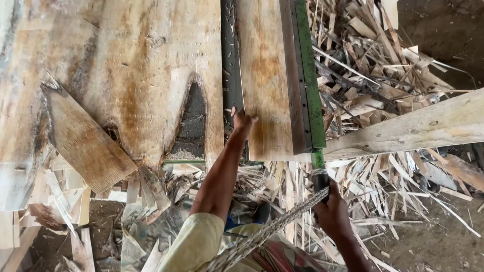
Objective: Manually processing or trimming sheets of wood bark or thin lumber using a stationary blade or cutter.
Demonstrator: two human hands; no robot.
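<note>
A view from above onto thin wood sheets at a cutting bench. The wide sheet (126,75) on the left is pale, rough veneer with brown streaks, a dark teardrop-shaped hole and a ragged, split lower edge. A loose, darker plank (83,141) lies tilted across its lower left. To the right, across a narrow dark gap (230,60), lies a narrower strip (264,75) of the same pale veneer, straight-edged and stained orange-brown in the middle.

The left hand (242,123) rests flat on the strip's lower left edge, right beside the gap, fingers pressing down rather than closed around anything. The arm wears a short yellowish sleeve (194,242).

Along the strip's right edge runs a long green metal bar (311,90) with a grey blade face, ending in a dark handle. The right hand (330,211) is wrapped tight around that handle, just below the strip's near end. A grey braided rope (267,234) runs from the handle down toward the body.

A thick, weathered beam (413,128) slants off to the right. Below and behind everything the dirt floor (433,242) is heaped with splintered wood scraps (373,65), thin, curled and pale.
</note>
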